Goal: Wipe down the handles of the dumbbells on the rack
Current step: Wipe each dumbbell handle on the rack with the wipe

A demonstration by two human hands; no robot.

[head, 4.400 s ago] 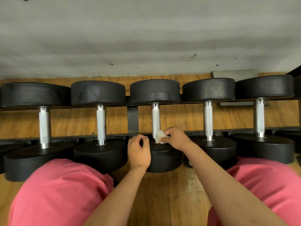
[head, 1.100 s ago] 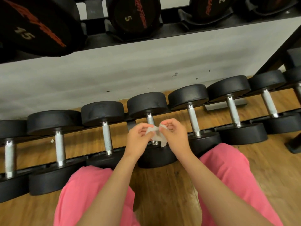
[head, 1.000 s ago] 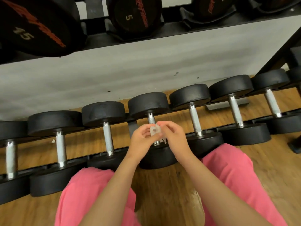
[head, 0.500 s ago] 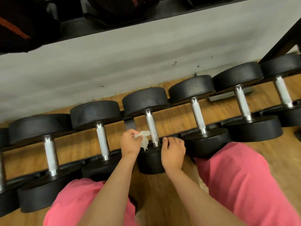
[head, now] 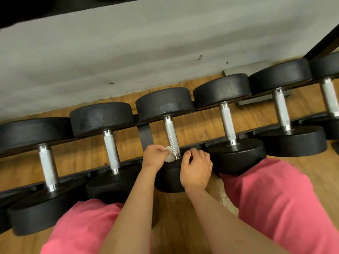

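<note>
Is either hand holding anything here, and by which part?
The left hand pinches a crumpled white wipe by its bunched side, against the near end of the knurled silver dumbbell handle. The right hand holds nothing visible.

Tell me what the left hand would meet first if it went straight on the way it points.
The left hand, pinching the wipe, points toward the middle dumbbell's handle; it would press the wipe against the handle's lower end first. Whether they touch is unclear.
</note>
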